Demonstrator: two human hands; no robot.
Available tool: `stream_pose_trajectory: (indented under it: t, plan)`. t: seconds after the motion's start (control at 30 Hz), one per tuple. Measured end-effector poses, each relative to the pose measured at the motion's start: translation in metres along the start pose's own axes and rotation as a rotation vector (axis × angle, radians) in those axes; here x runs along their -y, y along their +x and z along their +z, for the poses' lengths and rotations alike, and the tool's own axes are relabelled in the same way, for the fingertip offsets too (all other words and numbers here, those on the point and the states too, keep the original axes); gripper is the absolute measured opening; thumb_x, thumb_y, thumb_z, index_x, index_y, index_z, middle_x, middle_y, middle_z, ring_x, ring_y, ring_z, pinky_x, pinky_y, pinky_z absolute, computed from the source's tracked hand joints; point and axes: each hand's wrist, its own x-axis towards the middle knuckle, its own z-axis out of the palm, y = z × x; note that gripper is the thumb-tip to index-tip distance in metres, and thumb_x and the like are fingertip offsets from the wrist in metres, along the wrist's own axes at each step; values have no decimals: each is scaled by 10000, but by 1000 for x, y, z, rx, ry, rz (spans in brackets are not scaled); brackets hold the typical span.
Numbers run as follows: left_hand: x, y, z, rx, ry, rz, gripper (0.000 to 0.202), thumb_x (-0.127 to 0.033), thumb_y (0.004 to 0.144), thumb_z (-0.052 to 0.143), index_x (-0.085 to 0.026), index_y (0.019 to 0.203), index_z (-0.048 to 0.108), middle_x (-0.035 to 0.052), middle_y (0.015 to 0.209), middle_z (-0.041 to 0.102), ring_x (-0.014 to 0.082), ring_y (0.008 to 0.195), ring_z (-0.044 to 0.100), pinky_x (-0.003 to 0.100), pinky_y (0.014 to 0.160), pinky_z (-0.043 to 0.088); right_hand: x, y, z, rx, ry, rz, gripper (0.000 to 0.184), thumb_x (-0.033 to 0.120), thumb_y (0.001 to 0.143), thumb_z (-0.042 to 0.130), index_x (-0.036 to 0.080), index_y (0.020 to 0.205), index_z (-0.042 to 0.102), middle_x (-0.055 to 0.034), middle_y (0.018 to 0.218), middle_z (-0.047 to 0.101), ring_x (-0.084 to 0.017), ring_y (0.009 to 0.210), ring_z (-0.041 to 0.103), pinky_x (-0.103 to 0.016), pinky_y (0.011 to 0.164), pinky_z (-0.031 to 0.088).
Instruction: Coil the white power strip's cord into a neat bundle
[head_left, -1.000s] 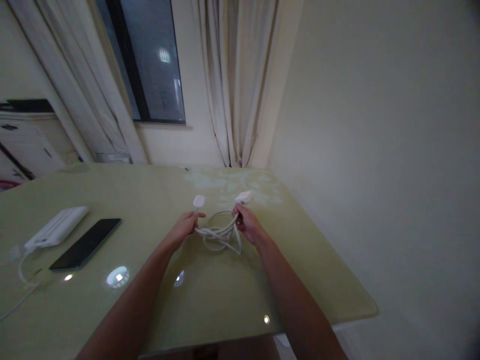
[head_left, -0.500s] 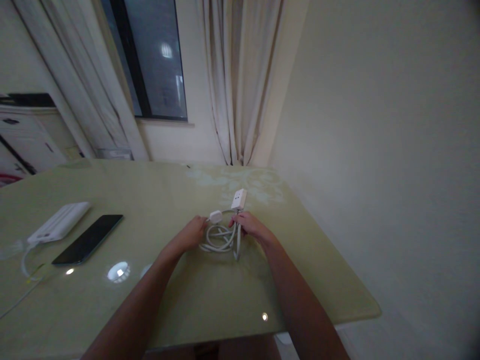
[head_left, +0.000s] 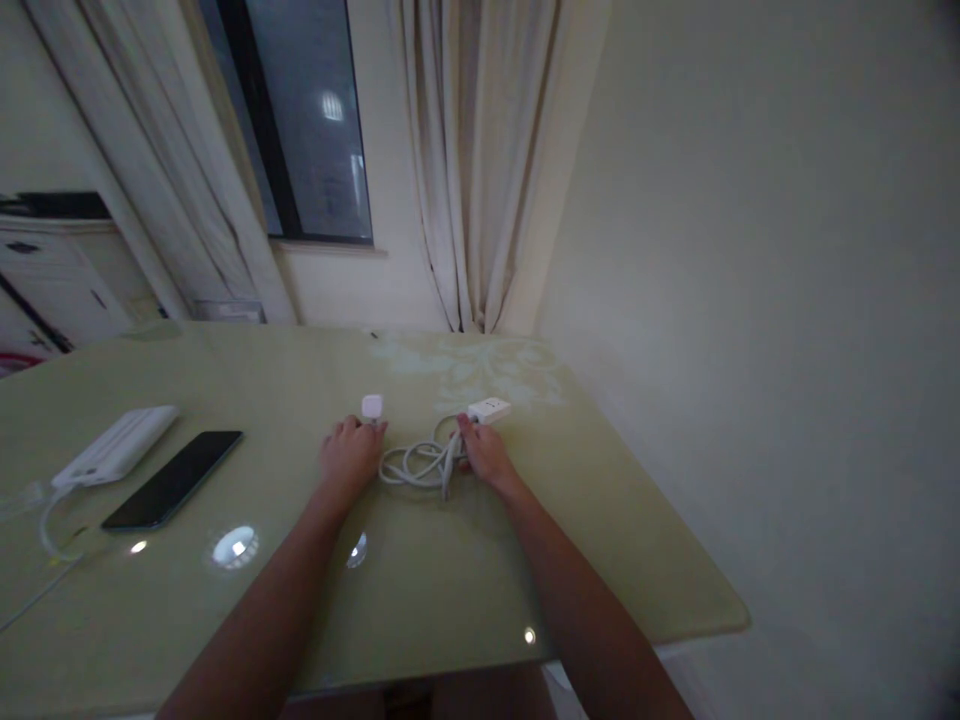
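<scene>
A coiled white cable point(head_left: 420, 464) lies on the pale green glossy table point(head_left: 420, 580) between my two hands. My left hand point(head_left: 349, 458) is closed round the cable just behind its white plug point(head_left: 372, 406), which sticks out past my fingers. My right hand point(head_left: 484, 452) is closed round the other end, just behind a small white socket block point(head_left: 490, 409) that rests on the table. Both hands sit low on the tabletop.
A white power bank point(head_left: 114, 446) with a thin cable and a black phone point(head_left: 173, 478) lie at the left. The table's right edge point(head_left: 675, 545) runs along a bare wall. Curtains point(head_left: 480, 160) and a dark window point(head_left: 300, 120) stand behind the table.
Both hands have come down to the tabletop and moved apart. The plug has shifted left, the socket block has tipped flat, and the coil now lies stretched between them.
</scene>
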Motion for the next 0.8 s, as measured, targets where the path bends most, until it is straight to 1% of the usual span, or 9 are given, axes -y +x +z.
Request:
stream_pose_trajectory:
  t: [0.1,0.2,0.33,0.4,0.53,0.63,0.7,0.73,0.8]
  plan:
    - [10,1,-9,6,-13,-114,656,-576,996,295,-114,918,754,245,1028,699,352,908,679,447,795,512,2,1,0,-36,-141,-93,624,761,866,557,195,625,661,2,517,589,-147,537,612,-230,550,450]
    - [25,8,-8,27,-117,-228,706,-654,960,289,-138,820,751,241,885,722,363,808,690,447,744,506,0,2,-2,-107,-183,-166,610,727,887,558,200,601,670,-6,534,611,-142,515,603,-237,548,449]
    - [44,23,2,132,-429,-199,590,-517,959,314,-190,706,735,189,850,758,326,823,703,391,758,494,-1,2,-2,-102,-111,-174,519,676,875,619,205,680,719,-26,617,685,-161,552,653,-255,568,486]
    - [50,27,6,161,-519,-194,537,-463,941,340,-200,672,723,168,832,767,304,807,705,364,735,490,1,0,0,-78,-98,-173,485,651,885,620,208,717,725,-37,663,712,-173,577,676,-269,584,506]
    - [51,25,7,51,-473,-251,502,-497,910,406,-219,630,715,163,762,757,313,755,695,362,676,466,7,-6,7,26,-56,-175,428,637,878,634,229,849,759,-48,763,744,-194,650,708,-297,633,536]
    - [41,20,-3,-45,-474,-256,480,-482,928,404,-209,720,740,163,829,767,308,787,696,354,679,467,12,-13,12,104,-70,-195,412,630,883,631,245,931,769,-49,845,756,-204,705,709,-303,661,533]
    - [28,15,-15,-153,-545,-203,502,-480,962,357,-193,850,753,157,908,768,296,846,697,353,729,486,15,-17,15,117,-174,-238,370,588,909,618,256,966,771,-46,838,755,-204,703,690,-304,683,511]
    - [20,10,-21,-213,-599,-131,519,-483,980,330,-185,924,752,154,961,765,289,895,693,357,778,497,16,-19,16,105,-252,-275,336,555,922,613,264,978,771,-47,831,755,-205,703,680,-307,698,496]
    - [1,-1,-32,-267,-692,119,524,-491,1001,317,-182,1073,734,146,1093,746,278,1025,669,374,909,492,19,-21,17,68,-416,-363,268,481,942,603,277,988,770,-59,862,762,-218,745,670,-313,734,466]
